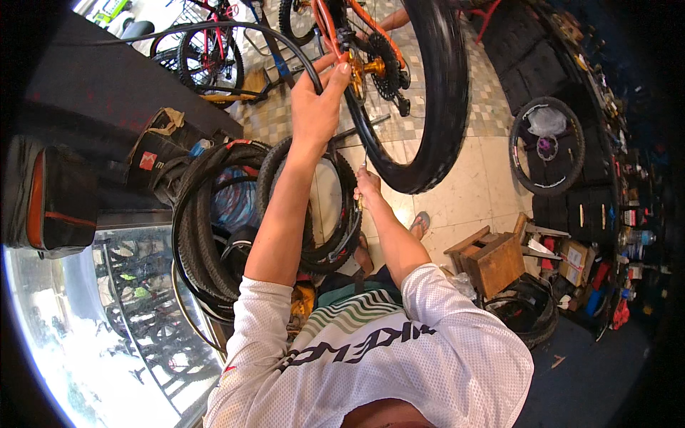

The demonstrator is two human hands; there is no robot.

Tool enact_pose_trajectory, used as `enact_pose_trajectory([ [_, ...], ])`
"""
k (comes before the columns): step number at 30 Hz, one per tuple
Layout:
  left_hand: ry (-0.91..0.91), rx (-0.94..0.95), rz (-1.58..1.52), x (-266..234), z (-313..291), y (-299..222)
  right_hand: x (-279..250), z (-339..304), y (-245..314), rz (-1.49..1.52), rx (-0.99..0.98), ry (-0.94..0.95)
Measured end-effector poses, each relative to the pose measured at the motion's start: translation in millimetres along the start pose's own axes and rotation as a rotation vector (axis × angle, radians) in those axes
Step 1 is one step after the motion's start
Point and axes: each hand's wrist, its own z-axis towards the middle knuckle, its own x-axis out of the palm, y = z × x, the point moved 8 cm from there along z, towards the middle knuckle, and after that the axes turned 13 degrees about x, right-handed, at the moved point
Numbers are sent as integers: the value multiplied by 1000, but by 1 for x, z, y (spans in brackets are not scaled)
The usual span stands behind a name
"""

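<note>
A bicycle wheel with a wide black tyre (451, 93) hangs upright in front of me, mounted in an orange frame (328, 25). Its gold hub (372, 67) and black cassette (385, 71) face left. My left hand (317, 103) is raised beside the hub, closed around a black hose (285, 41) that arches in from the left. Its fingertips reach the orange frame tube; whether they touch it I cannot tell. Lower down, my right hand (367, 185) grips a slim metal air nozzle with a brass fitting (360, 204). The nozzle's tip points up at the wheel's lower rim.
Several loose tyres (207, 264) are piled at left, beside a glass case (128, 321). A wooden stool (492, 260) stands at right, below a spare wheel (546, 146) against black shelving. Another person's arm (394, 20) shows behind the frame. More bicycles (214, 43) stand far left.
</note>
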Motion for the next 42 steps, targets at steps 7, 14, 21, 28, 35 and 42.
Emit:
enact_pose_trajectory([
  [7, 23, -192, 29, -29, -33, 14, 4, 0, 3, -23, -34, 21],
  [14, -35, -293, -6, -68, -67, 11, 9, 5, 19, -18, -39, 47],
  [21, -45, -308, 111, -106, -93, 23, 7, 22, 27, -45, -36, 14],
  [28, -85, -348, 176, -122, -108, 26, 14, 17, 24, -29, 22, 23],
  [35, -105, -359, 174, -140, -122, 35, 37, -48, 69, -189, -338, 80],
  [42, -130, -345, 136, -137, -131, 30, 70, -123, 134, -48, -512, 278],
])
